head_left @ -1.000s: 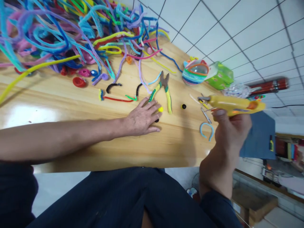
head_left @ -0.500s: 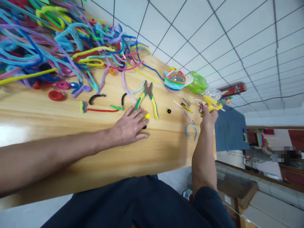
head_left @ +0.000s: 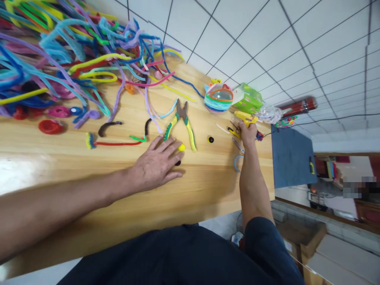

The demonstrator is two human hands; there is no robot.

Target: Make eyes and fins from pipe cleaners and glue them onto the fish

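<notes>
My left hand (head_left: 157, 164) lies on the wooden table (head_left: 192, 194) with its fingers spread. By its fingertips are a small yellow piece (head_left: 181, 147) and a black piece (head_left: 177, 162), partly covered. Pliers with green and yellow handles (head_left: 181, 114) lie with their handles apart, just beyond those fingers. At the table's right end, my right hand (head_left: 248, 132) is closed round a yellow glue gun (head_left: 246, 117). Scissors, a yellow cutter (head_left: 234, 132) and a light blue curved piece (head_left: 237, 163) lie near that hand. A small black and yellow round piece (head_left: 211, 139) sits between my hands.
Tangled fuzzy sticks (head_left: 89, 51) cover the back left. A striped round craft (head_left: 219, 98), a green pack (head_left: 247, 99) and a red cylinder (head_left: 299, 106) stand along the back right. A dark cable runs right. A blue-grey board (head_left: 292, 158) adjoins the table's right end.
My right hand has moved left with the glue gun, which now points left above the scissors and cutter. The view has shifted slightly; my left hand still rests on the table.
</notes>
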